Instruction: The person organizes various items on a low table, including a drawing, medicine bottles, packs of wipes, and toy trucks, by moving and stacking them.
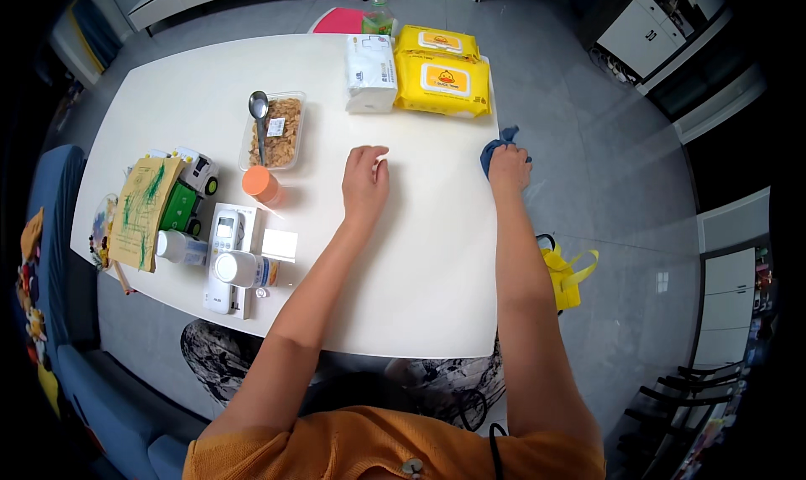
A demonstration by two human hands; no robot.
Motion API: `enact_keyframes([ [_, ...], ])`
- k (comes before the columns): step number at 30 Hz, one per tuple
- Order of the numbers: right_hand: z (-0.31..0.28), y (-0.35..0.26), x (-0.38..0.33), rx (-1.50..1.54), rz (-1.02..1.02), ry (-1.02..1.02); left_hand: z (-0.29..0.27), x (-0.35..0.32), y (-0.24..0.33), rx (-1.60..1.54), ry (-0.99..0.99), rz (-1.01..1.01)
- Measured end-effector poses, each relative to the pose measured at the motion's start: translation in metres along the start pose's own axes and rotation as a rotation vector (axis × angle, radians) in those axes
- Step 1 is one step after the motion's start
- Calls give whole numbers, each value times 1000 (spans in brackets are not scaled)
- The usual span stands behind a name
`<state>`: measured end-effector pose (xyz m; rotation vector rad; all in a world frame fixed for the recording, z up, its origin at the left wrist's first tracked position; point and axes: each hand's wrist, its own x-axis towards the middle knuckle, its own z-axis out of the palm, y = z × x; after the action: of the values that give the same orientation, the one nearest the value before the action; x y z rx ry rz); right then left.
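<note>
My right hand (510, 168) is closed on a dark blue cloth (488, 156) at the right edge of the white table (428, 245). Part of the cloth pokes out past its fingers, beyond the edge. Nothing shows in my left hand (367, 178), which rests over the middle of the table with its fingers bent and the thumb apart. To the left of it stand an orange-capped jar (262, 185) and a clear tub of brown food pieces (285, 132) with a metal spoon (259, 115) lying across it.
Yellow wipes packs (445, 79) and a white tissue pack (370, 69) sit at the far right. At the left are a toy truck (182, 196), a drawn-on paper (141, 216), white bottles (237, 268) and a remote (220, 283). A yellow bag (567, 280) is beside the table.
</note>
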<state>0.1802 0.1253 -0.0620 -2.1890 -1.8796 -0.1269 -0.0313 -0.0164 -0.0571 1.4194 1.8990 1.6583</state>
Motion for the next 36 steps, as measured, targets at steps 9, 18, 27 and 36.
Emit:
enact_keyframes([
  [9,-3,31,-53,68,-121,43,68,84,22,310,-12,513],
  [18,-22,40,-81,169,-107,48,93,136,27,683,-255,533],
  [27,-18,42,-80,221,-82,46,90,152,28,788,-470,529],
  [36,-13,44,-79,270,-94,88,90,165,49,903,-686,409],
])
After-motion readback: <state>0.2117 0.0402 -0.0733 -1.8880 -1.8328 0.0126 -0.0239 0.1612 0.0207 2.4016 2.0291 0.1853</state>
